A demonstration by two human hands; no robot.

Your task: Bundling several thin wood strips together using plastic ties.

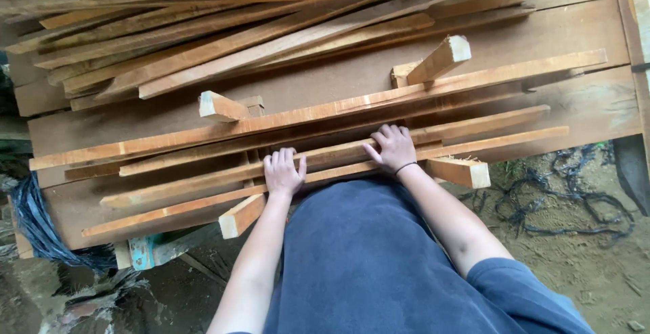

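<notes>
**Pressing long slats flat on the workbench**

Best done with even downward pressure, palms spread, wrists low, keeping the strips parallel and clear of the short cross blocks. Left hand [283,173] laid open, fingers spread, flat on a long wooden slat [203,184] near the bench's front edge; right hand [393,148] likewise open and resting on top, thumb out, gripping nothing. Slat: thin, narrow, pale orange-brown, rough-sawn, lying slightly aslant among similar strips on the bench top [555,33], over short blocks [238,217].
</notes>
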